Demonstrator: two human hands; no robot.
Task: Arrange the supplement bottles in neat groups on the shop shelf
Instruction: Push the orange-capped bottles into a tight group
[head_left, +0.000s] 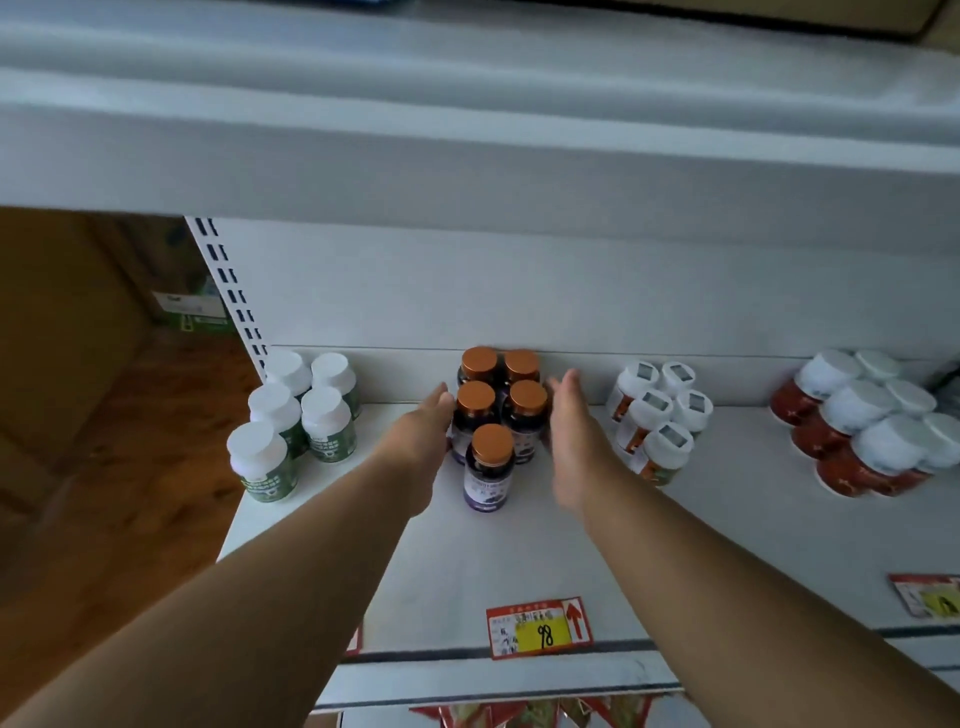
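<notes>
Several dark purple bottles with copper caps (493, 415) stand grouped mid-shelf, two rows of two with a single bottle (489, 467) in front. My left hand (418, 441) lies flat against the group's left side, fingers straight. On the right side, my right hand (576, 431) does the same, palm facing the bottles. To the left stand several green-labelled bottles with white caps (298, 415). To the right stand white-capped bottles with orange labels (660, 415), and further right red bottles with white caps (862, 426).
The white shelf board (467, 571) carries a red and yellow price tag marked 98 (540, 626) on its front rail. Another tag (930, 595) sits at the right. An upper shelf (467, 145) overhangs. Wooden floor and a box show left of the slotted upright (228, 291).
</notes>
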